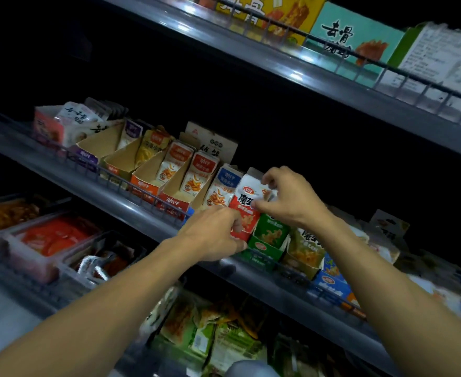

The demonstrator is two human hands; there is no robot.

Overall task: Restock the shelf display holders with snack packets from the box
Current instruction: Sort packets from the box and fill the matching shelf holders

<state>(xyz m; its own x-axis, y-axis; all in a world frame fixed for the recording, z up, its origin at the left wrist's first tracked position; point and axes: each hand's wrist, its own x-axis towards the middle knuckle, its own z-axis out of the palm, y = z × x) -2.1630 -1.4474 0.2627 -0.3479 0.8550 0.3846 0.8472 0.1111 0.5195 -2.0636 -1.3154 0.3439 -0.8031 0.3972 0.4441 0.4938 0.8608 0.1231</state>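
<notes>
On the middle shelf (131, 202), between my two hands, I see the red-and-white snack packets (244, 210) standing with their long axis upright, leaning slightly back, in the row of display holders. My right hand (291, 198) pinches their top edge from above; my left hand (215, 232) curls round the lower front. Both are touching them, so neither is nearer. The green holder (267, 240) sits just to the right. I judge the stack must go straight down and back. I cannot see the supply box.
</notes>
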